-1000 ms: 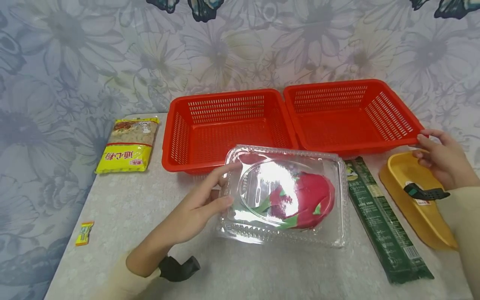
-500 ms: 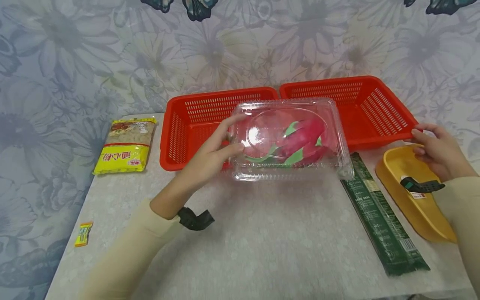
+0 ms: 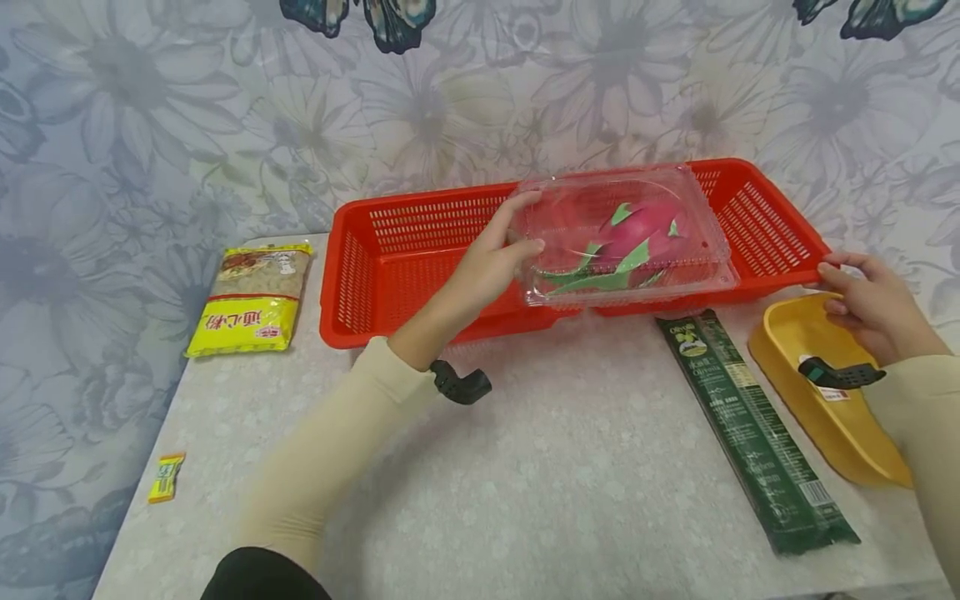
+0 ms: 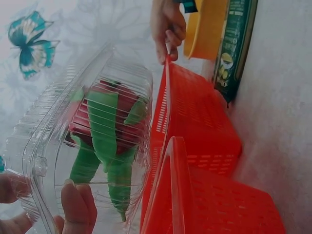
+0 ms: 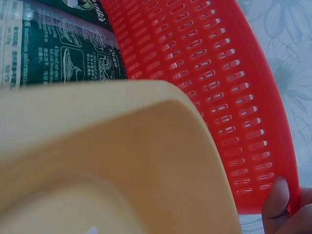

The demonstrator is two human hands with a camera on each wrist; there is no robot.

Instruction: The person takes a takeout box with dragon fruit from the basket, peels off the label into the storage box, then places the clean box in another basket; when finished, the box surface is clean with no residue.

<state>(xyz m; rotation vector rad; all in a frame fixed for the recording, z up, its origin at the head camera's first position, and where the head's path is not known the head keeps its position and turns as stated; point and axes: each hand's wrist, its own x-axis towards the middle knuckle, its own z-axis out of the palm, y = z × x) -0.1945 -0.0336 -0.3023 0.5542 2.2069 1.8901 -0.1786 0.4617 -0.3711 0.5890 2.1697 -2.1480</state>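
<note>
My left hand grips the left end of a clear plastic clamshell box, thumb on the near side. Inside it lies a pink dragon fruit with green leaf tips, also seen in the left wrist view. The box hangs tilted above the right red basket and overlaps the inner edge of the left red basket. At the right basket's near right corner, my right hand pinches the rim; the right wrist view shows the thumb on the rim's inner side.
A yellow tray stands beneath my right forearm, beside a long green packet. Back left lies a yellow-and-clear bag of macaroni. One small yellow wrapped piece sits near the table's left edge. A floral wall rises behind the baskets.
My left hand has carried the clamshell box with the dragon fruit up, away and to the right, from above the table to over the right basket. My right hand still pinches the basket rim.
</note>
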